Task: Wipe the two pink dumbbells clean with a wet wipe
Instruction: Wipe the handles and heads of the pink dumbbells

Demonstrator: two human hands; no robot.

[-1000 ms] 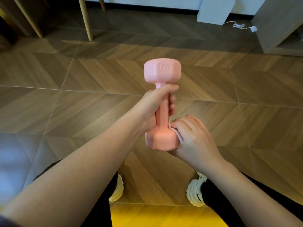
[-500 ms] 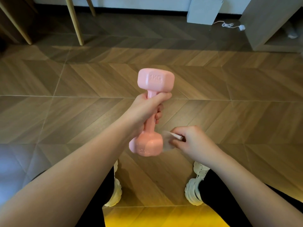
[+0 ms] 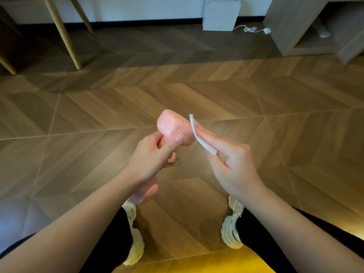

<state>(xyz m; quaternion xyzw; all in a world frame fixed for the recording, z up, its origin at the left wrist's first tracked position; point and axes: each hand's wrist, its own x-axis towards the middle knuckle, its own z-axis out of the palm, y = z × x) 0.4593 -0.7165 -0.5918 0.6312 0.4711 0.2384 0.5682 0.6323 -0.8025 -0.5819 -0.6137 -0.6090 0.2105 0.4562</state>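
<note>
My left hand (image 3: 149,156) grips the handle of a pink dumbbell (image 3: 173,128), which is tilted so its upper head points up and to the right. Its lower head (image 3: 144,191) shows blurred under my left wrist. My right hand (image 3: 230,160) holds a folded white wet wipe (image 3: 199,135) between flat fingers, right beside the upper head's end face; I cannot tell whether it touches. Only one dumbbell is in view.
I stand on a wooden herringbone floor (image 3: 256,107), with my two white shoes (image 3: 232,227) below. Wooden furniture legs (image 3: 63,34) rise at the far left. A white box (image 3: 221,13) with a cable and a grey cabinet (image 3: 307,26) stand at the back right.
The dumbbell went from upright to tilted, its upper head now toward my right hand. My right hand left the lower head and rose with the wipe to the upper head.
</note>
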